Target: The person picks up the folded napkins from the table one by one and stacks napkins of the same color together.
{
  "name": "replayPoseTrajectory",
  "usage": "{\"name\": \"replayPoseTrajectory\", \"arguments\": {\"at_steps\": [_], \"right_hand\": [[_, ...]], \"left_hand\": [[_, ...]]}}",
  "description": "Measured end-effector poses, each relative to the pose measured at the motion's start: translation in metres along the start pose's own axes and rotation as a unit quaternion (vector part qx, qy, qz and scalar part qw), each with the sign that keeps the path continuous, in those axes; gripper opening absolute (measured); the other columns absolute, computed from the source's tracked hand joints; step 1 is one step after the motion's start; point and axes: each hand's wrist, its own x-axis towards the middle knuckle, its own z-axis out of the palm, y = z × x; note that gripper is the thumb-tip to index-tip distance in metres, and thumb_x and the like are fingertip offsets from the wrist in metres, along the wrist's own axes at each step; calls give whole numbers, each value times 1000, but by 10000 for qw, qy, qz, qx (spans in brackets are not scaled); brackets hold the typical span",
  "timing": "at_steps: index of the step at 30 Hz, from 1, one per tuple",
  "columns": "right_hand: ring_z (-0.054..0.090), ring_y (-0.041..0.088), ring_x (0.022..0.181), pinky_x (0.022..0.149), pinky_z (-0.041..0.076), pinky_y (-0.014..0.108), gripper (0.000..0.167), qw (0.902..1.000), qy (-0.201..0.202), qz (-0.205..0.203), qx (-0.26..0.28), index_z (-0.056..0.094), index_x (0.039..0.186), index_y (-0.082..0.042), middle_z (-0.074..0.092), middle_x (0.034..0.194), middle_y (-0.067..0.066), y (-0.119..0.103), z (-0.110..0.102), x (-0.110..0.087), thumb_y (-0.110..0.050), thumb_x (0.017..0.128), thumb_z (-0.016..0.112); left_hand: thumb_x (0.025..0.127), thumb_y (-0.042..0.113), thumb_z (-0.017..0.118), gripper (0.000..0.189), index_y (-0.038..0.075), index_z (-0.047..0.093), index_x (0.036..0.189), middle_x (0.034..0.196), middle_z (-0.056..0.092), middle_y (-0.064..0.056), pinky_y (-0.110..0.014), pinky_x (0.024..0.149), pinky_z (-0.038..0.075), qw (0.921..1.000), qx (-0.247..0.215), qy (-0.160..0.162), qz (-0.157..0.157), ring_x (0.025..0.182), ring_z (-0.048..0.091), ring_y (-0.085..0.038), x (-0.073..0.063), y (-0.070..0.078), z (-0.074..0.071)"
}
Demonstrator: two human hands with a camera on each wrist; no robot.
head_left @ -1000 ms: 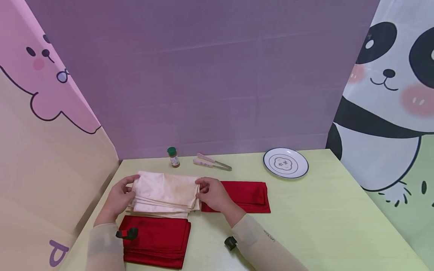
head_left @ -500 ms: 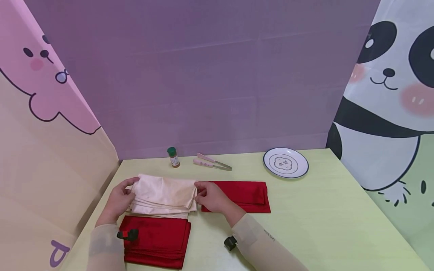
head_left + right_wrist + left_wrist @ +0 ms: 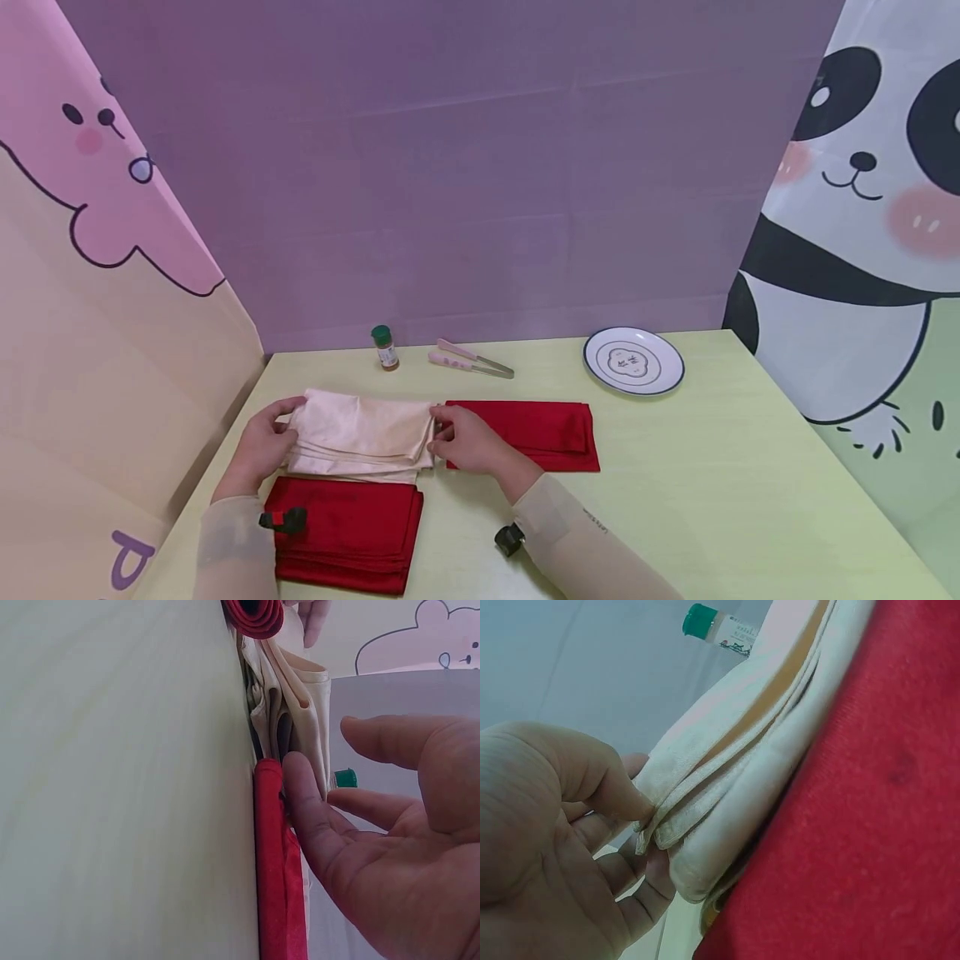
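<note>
A folded cream cloth (image 3: 363, 425) lies in several layers at the left of the table. At its left edge my left hand (image 3: 262, 437) pinches the layers between thumb and fingers, as the left wrist view shows. My right hand (image 3: 472, 437) is at the cloth's right edge, its fingertips right by the folds. In the right wrist view its thumb (image 3: 382, 739) stands apart from the fabric. A folded red cloth (image 3: 345, 533) lies in front of the cream one, and another folded red cloth (image 3: 540, 433) lies to the right, partly behind my right hand.
Along the back of the table (image 3: 712, 467) stand a small green-capped bottle (image 3: 385, 348), pink-handled tongs (image 3: 472, 360) and a white plate (image 3: 633, 361) with a blue rim. A purple backdrop (image 3: 487, 167) rises behind them, with printed panels at both sides.
The cream cloth has come slightly down and toward the person, its right edge shifting a little left. Both hands have moved only slightly. The red cloths, bottle, tongs and plate have not moved.
</note>
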Motion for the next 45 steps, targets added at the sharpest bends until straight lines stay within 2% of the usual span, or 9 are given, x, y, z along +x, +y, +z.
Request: {"name": "replayPoseTrajectory", "arguments": {"at_steps": [3,11,19,25,32,37,40,45], "right_hand": [[63,23,101,64,59,31,64,10000,-35,12,-28,45,154,7,62,124,18,1,1,0,-3,97,72],[62,23,100,64,59,30,68,9999,-82,62,-115,43,155,6,58,127,19,0,2,0,-5,96,74],[63,23,100,66,59,31,61,9998,-96,23,-160,48,152,3,59,126,16,0,2,2,-5,97,73],[64,21,97,66,58,28,60,9990,-263,-100,-337,50,150,6,55,126,20,-1,1,1,-3,95,74],[64,20,100,71,55,25,60,9971,-344,-153,-661,51,149,6,55,124,20,-2,2,1,-5,94,75],[65,24,102,69,57,28,57,9987,-279,-87,-410,52,148,6,53,128,21,-4,2,-1,-3,96,73],[65,25,104,69,59,31,53,9995,-161,-33,-284,56,146,4,53,130,20,-5,2,-2,-2,97,72],[65,23,105,71,60,31,46,9994,163,-78,-296,59,142,5,59,128,17,-8,1,-4,-6,99,70]], "left_hand": [[95,-4,53,54,2,54,149,139,53,-27,-29,58,50,9999,80,-23,-73,91,55,-28,-2,0,0],[95,-4,54,56,2,53,150,127,58,-29,-31,58,50,9996,151,-79,-233,92,56,-30,-3,0,1],[94,-2,56,56,1,53,149,147,50,-31,-31,74,54,9984,491,-194,-223,117,59,-44,-2,-3,1],[96,0,59,53,-1,54,148,149,50,-31,-30,79,53,9980,564,-196,-196,127,56,-47,-1,-7,1],[98,4,60,50,1,55,148,149,50,-29,-34,83,54,9975,637,-129,-264,123,57,-45,-2,-8,0],[98,7,62,50,2,56,147,148,52,-28,-44,90,55,9967,750,-74,-315,124,58,-46,-4,-9,0],[98,8,64,50,3,57,147,147,54,-27,-47,92,55,9966,757,-42,-337,125,58,-45,-4,-10,0],[97,7,66,50,1,57,146,147,54,-28,-45,89,55,9967,742,-65,-330,124,58,-46,-3,-9,0]]}}
